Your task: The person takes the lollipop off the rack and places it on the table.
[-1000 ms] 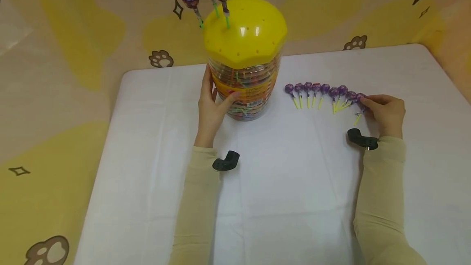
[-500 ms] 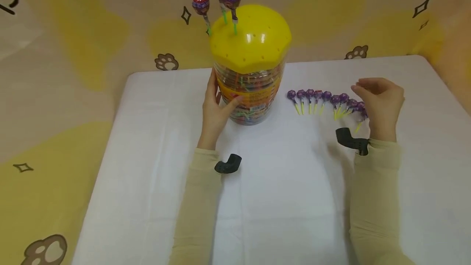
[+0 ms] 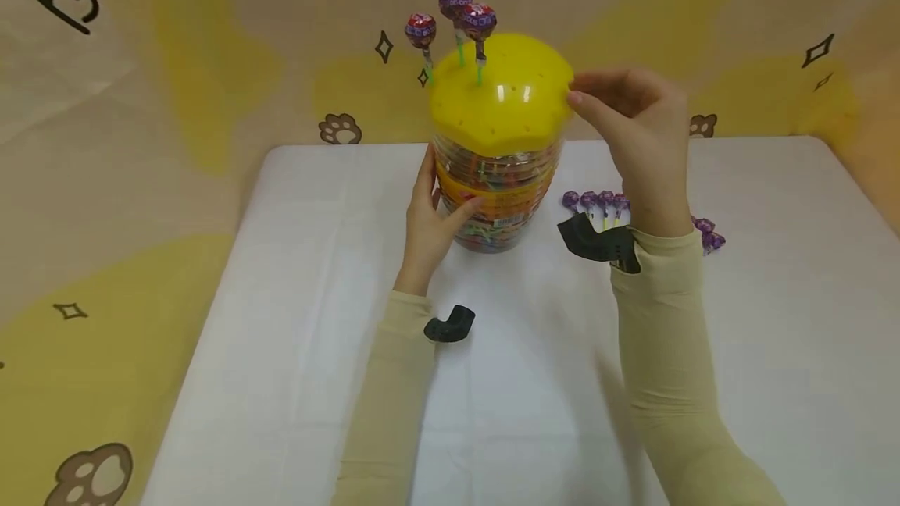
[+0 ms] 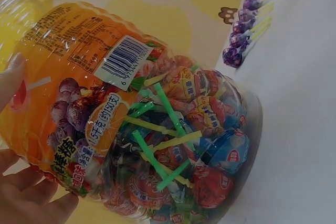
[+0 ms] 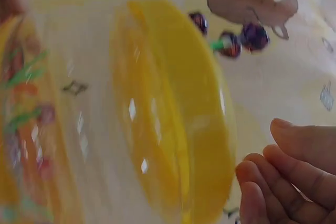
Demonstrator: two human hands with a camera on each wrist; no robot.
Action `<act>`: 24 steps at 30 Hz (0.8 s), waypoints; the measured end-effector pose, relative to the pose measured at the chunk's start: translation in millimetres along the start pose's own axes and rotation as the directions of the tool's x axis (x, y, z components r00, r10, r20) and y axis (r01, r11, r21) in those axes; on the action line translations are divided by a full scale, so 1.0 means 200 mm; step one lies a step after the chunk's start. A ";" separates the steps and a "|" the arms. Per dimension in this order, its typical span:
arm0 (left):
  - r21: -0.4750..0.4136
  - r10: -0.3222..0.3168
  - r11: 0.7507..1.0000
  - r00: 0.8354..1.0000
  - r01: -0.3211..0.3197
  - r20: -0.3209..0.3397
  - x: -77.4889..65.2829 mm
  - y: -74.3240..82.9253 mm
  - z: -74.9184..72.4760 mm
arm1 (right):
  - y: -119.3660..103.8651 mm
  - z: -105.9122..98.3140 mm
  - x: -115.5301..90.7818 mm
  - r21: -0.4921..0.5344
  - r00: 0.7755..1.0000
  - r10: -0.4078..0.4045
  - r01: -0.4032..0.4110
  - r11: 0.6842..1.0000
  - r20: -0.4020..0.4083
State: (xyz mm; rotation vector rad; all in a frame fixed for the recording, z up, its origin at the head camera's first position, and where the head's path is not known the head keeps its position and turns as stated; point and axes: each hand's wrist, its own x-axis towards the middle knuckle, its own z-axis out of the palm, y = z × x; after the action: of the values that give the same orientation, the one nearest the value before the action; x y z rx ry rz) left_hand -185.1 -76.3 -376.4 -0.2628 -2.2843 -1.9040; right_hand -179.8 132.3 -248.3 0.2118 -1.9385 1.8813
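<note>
A clear ribbed jar [image 3: 498, 178] of wrapped lollipops stands on the table, its orange label facing me. My left hand [image 3: 430, 236] grips its left side, thumb across the label and fingers behind. On top is a yellow scalloped lid [image 3: 506, 112] with small holes. Three purple-and-red lollipops [image 3: 480, 22] stick up from its left part on green sticks. My right hand [image 3: 650, 127] is at the lid's right edge, fingers loosely bent. The right wrist view shows its thumb [image 5: 307, 142] apart from the fingers and nothing between them; whether it touches the lid I cannot tell.
Purple lollipops [image 3: 606, 200] with yellow sticks lie in a row right of the jar, partly hidden by the right wrist. A white cloth covers the table [image 3: 527, 381]. A patterned yellow backdrop [image 3: 232, 45] rises behind it. Each sleeve carries a black wrist mount [image 3: 450, 325].
My right hand has left the lollipop at the row's right end, risen, and moved left to the lid. My left hand keeps its hold on the jar. The head view has shifted.
</note>
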 end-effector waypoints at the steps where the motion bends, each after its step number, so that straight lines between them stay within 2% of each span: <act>1: 0.005 -0.001 1.000 1.000 0.001 0.001 0.00 0.00 0.00 | -0.02 0.03 0.01 -0.013 1.000 -0.010 0.010 1.000 0.012; 6: 0.021 -0.008 1.000 1.000 0.008 0.001 0.00 0.00 0.00 | -0.09 0.19 0.03 -0.129 0.993 -0.095 0.104 0.986 0.077; 11: 0.035 -0.007 0.999 1.000 0.006 0.005 0.00 -0.01 0.00 | -0.11 0.32 0.04 -0.280 0.978 -0.171 0.200 0.939 0.123; 18: 0.028 0.018 0.999 1.000 -0.018 -0.004 -0.01 0.00 0.00 | -0.11 0.39 0.05 -0.436 0.969 -0.224 0.249 0.865 0.108; 24: 0.036 -0.004 0.999 1.000 0.004 -0.008 0.00 0.00 0.00 | -0.10 0.41 0.06 -0.492 0.962 -0.250 0.271 0.827 0.110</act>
State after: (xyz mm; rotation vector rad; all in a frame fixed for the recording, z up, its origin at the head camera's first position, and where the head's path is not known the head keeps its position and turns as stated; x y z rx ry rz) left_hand -184.4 -76.0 -376.5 -0.2455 -2.3133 -1.8597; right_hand -197.9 52.9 -224.0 0.3343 -2.2217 1.1544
